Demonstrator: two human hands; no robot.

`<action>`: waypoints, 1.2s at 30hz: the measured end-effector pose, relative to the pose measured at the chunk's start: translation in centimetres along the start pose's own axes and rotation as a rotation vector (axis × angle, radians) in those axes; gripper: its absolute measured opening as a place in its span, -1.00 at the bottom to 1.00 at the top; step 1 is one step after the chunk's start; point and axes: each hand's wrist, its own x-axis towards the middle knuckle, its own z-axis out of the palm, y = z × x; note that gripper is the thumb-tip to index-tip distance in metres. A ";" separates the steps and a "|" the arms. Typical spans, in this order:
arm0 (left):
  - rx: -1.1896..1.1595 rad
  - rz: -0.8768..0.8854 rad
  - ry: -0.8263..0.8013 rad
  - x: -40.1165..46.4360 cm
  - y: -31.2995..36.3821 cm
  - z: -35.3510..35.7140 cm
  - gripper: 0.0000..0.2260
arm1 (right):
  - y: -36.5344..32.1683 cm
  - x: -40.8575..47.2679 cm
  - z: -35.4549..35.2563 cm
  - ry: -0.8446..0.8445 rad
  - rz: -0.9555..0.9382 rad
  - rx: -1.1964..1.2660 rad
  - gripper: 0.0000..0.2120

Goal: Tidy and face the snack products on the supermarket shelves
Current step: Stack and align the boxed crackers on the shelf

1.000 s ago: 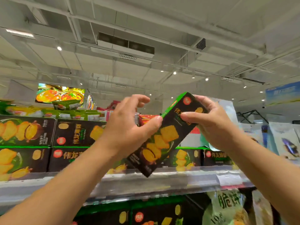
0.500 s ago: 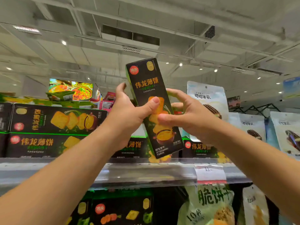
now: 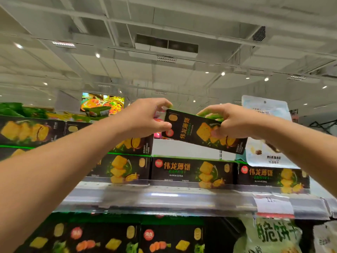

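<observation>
Two shelf levels fill the lower half of the view. The top shelf (image 3: 164,198), with a clear plastic front rail and a white price tag (image 3: 272,205) on its right part, carries black cracker boxes lying on their long sides in two stacked rows: the lower row (image 3: 193,171) runs across the front edge, the upper row (image 3: 32,131) covers only the left part, leaving an open slot above the middle boxes. A pale blue-white pouch (image 3: 266,134) stands upright at the right end of that shelf. The shelf below holds more black boxes (image 3: 113,238) and a pale green-lettered bag (image 3: 273,236).

The held box (image 3: 198,131) is long and black with a green edge, gold Chinese lettering, a red round logo and pictures of square yellow crackers. It hangs in the air above the open slot, tilted with its right end lower. The left hand (image 3: 145,117) pinches its left end between thumb and curled fingers; the right hand (image 3: 231,121) clamps its right half, thumb on the front face.
</observation>
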 end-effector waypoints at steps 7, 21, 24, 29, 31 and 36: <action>0.344 0.050 -0.234 0.6 -2.0 1.2 -0.46 | -0.8 1.7 3.3 -0.084 0.011 -0.292 -0.42; 0.427 0.125 -0.052 -0.1 -2.3 5.0 -0.56 | -0.4 0.9 5.4 -0.038 0.016 -0.361 -0.48; 0.559 0.150 0.017 -0.5 -2.1 6.3 -0.37 | -0.6 0.7 5.9 0.010 -0.050 -0.423 -0.49; 0.578 0.083 0.022 -0.4 -1.7 6.3 -0.37 | 0.2 -1.7 7.0 0.175 -0.190 -0.428 -0.38; 0.595 0.028 0.074 -0.6 -0.3 6.5 -0.37 | 1.3 -4.2 6.9 0.226 -0.245 -0.348 -0.39; 0.245 0.201 0.145 -0.1 6.8 8.5 -0.48 | 7.1 -11.4 3.6 0.388 -0.324 -0.313 -0.59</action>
